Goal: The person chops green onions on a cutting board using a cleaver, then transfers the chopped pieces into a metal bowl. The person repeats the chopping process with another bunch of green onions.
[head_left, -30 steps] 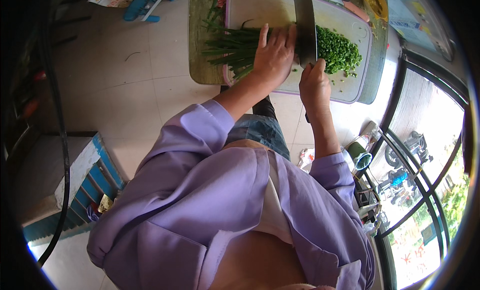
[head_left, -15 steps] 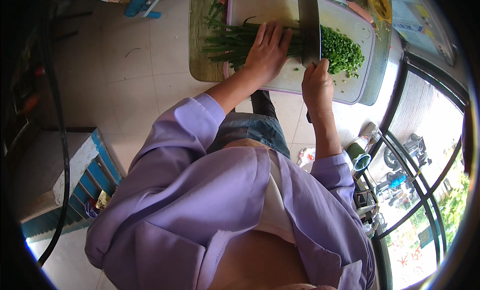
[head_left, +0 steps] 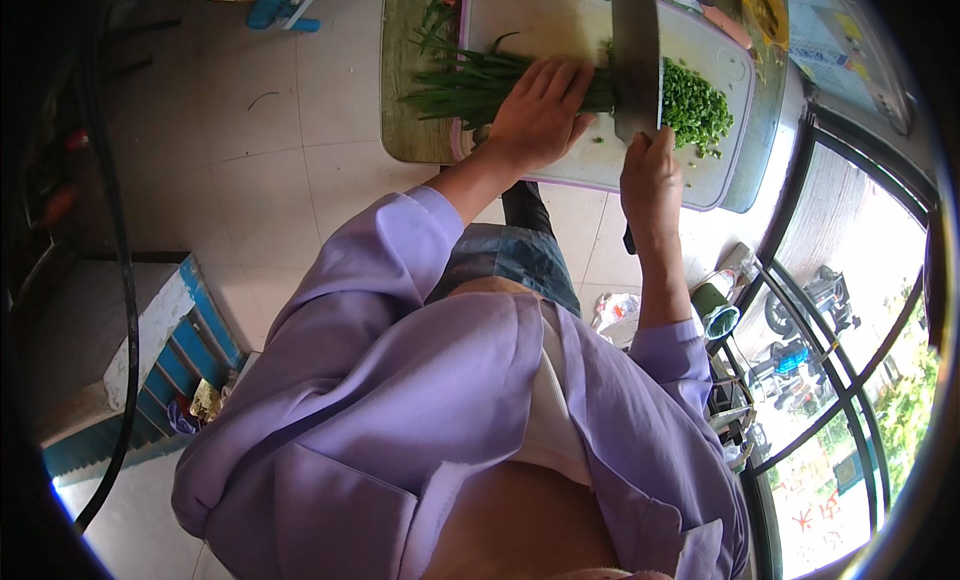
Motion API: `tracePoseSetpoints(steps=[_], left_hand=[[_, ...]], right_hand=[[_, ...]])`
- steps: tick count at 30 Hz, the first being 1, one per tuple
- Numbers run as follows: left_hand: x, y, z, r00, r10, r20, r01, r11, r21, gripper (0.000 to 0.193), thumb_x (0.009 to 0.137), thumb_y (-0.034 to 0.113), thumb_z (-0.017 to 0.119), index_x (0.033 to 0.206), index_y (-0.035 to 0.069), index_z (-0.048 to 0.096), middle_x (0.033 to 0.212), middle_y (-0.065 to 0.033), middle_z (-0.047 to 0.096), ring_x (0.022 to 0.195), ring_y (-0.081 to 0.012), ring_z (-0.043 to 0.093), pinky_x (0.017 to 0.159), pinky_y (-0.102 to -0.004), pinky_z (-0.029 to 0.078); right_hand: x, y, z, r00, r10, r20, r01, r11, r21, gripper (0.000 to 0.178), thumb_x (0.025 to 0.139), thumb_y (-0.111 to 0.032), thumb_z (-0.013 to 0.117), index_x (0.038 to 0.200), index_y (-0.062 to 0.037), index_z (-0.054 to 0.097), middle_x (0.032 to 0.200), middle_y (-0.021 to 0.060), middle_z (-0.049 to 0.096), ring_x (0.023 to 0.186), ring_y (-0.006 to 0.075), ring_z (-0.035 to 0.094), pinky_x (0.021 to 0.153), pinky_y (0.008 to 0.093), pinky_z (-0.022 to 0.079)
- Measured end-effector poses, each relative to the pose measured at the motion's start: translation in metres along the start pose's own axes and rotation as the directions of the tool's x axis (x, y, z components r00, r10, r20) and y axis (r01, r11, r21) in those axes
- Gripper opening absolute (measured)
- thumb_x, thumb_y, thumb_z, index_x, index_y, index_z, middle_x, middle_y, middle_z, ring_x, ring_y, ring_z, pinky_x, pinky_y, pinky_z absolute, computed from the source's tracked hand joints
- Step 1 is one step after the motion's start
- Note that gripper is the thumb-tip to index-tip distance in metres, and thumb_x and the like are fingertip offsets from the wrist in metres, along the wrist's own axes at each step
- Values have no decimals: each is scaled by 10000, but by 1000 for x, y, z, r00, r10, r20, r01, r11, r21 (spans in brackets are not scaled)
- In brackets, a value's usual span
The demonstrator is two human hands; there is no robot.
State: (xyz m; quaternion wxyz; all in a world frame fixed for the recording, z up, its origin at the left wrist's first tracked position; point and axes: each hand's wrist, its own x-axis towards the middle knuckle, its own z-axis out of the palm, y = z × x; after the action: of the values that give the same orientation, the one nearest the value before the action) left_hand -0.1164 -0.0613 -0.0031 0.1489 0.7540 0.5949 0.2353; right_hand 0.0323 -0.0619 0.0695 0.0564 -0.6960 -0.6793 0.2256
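Note:
A bundle of long green chives [head_left: 462,92] lies across the white cutting board [head_left: 585,165], its leafy ends reaching over the left edge. My left hand [head_left: 540,118] presses on the bundle, fingers bent over it and close together. My right hand [head_left: 652,185] grips the handle of a cleaver [head_left: 636,65]. The broad dark blade stands at the cut end of the bundle, slightly tilted and pointing away from me. To the right of the blade sits a pile of finely chopped chives [head_left: 697,110], with loose bits around it. The blade hides the exact cut ends.
The board rests on a worn greenish table [head_left: 405,140]. At its far right are an orange-handled tool [head_left: 728,28] and a yellow item [head_left: 765,12]. A blue stool [head_left: 285,8] stands on the tiled floor at the far left. A green bin [head_left: 714,310] stands right, near a glass door.
The cleaver has shifted right, away from my left hand, and its blade now leans more. My left hand has slid slightly right. The chopped pile sits a little farther right in view.

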Motion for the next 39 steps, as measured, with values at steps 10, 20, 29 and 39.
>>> tracePoseSetpoints(steps=[10, 20, 29, 39], left_hand=[[3, -6, 7, 995, 29, -96, -30, 999, -12, 432, 827, 179, 561, 1235, 67, 476, 1169, -103, 482, 1145, -267, 439, 1004, -388, 338], [-1, -7, 11, 998, 13, -54, -11, 999, 39, 428, 818, 190, 561, 1220, 63, 490, 1196, -96, 485, 1162, -257, 436, 1004, -384, 339], [-1, -4, 7, 998, 15, -54, -14, 1000, 11, 424, 823, 189, 553, 1220, 60, 478, 1189, -97, 480, 1153, -258, 437, 998, -381, 340], [2, -6, 7, 995, 42, -85, -39, 999, 33, 426, 839, 206, 547, 1233, 65, 468, 1180, -94, 475, 1139, -263, 440, 994, -381, 344]], right_hand=[[-25, -11, -25, 998, 1, 67, -1, 1000, 1, 146, 897, -130, 428, 890, 3, 367, 632, 278, 558, 618, 464, 560, 522, 530, 437], [-15, -14, 6, 993, 55, 105, -44, 994, -98, 168, 890, -144, 443, 927, -19, 338, 665, 275, 576, 639, 477, 563, 559, 539, 445], [-2, -6, 2, 999, 33, -9, -32, 999, 20, 169, 900, -157, 440, 900, -3, 369, 645, 291, 556, 627, 471, 554, 538, 528, 440], [-28, -13, -19, 995, 35, 94, -36, 999, 7, 154, 899, -145, 427, 906, -6, 363, 642, 294, 558, 632, 489, 547, 550, 553, 425]])
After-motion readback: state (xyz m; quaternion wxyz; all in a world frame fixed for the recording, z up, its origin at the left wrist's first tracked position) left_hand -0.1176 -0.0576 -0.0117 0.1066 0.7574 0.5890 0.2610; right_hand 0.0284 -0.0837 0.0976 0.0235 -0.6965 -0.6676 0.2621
